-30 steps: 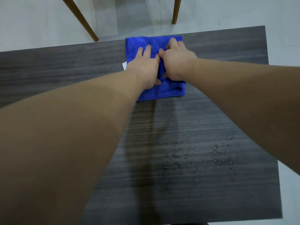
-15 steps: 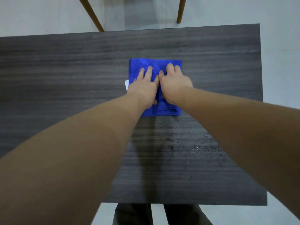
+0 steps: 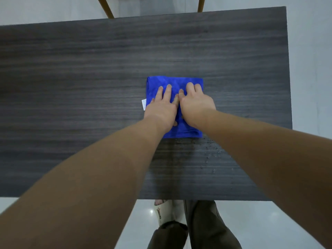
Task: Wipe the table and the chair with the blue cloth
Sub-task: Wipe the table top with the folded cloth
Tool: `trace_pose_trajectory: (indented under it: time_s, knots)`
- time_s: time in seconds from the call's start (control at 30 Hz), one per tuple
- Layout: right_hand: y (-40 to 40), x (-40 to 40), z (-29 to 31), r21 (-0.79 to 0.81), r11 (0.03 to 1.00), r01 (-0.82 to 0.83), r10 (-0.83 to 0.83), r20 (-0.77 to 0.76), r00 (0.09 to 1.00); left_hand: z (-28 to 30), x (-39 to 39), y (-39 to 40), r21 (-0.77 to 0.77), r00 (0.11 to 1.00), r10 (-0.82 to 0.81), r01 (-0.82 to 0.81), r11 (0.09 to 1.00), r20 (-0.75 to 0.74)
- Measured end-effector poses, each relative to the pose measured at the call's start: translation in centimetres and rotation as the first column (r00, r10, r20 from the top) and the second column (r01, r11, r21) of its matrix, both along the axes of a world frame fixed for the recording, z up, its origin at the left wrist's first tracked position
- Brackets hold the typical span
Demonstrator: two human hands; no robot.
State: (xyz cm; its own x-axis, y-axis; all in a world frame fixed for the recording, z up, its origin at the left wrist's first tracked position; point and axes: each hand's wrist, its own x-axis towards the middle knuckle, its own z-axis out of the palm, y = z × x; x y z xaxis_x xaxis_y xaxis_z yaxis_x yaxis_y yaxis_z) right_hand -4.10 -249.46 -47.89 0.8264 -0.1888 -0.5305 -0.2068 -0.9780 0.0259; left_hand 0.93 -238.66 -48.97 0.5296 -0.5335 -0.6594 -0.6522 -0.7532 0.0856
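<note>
A folded blue cloth (image 3: 186,81) with a small white tag on its left edge lies flat on the dark wood-grain table (image 3: 86,72), a little right of centre. My left hand (image 3: 161,107) and my right hand (image 3: 196,103) press down on it side by side, palms flat and fingers pointing toward the far edge. Both hands cover the cloth's middle. Of the chair, only two wooden legs (image 3: 106,6) show, beyond the table's far edge.
Small water droplets (image 3: 212,151) speckle the tabletop just near and right of the cloth. The table's right edge (image 3: 288,72) and near edge border pale floor. My trouser legs and a light slipper (image 3: 164,212) show below the near edge.
Both hands have dragged the cloth from the far edge toward me, to about mid-table. The droplets now lie right next to the cloth's near edge.
</note>
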Motion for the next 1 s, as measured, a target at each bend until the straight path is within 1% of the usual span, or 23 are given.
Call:
trace_pose_trajectory:
  time_s: [0.27, 0.57, 0.8, 1.0]
  knots:
    - [4.6, -6.0, 1.0, 0.001, 0.999, 0.05, -0.05, -0.043, 0.998, 0.2, -6.2, 3.8, -0.018, 0.999, -0.039, 0.039, 0.999, 0.001]
    - [8.4, -11.5, 1.3, 0.041, 0.995, 0.094, -0.094, 0.007, 0.996, 0.2, -11.7, 7.2, -0.021, 0.998, -0.057, 0.057, 0.998, -0.023]
    - [10.2, -15.5, 1.3, 0.08, 0.992, 0.099, -0.099, 0.003, 0.995, 0.1, -15.8, 9.4, -0.015, 0.998, -0.063, 0.062, 0.998, -0.028]
    - [11.4, -18.6, 0.8, 0.106, 0.988, 0.109, -0.114, 0.043, 0.993, -0.2, -18.9, 10.6, -0.011, 0.999, -0.037, 0.036, 0.999, -0.032]
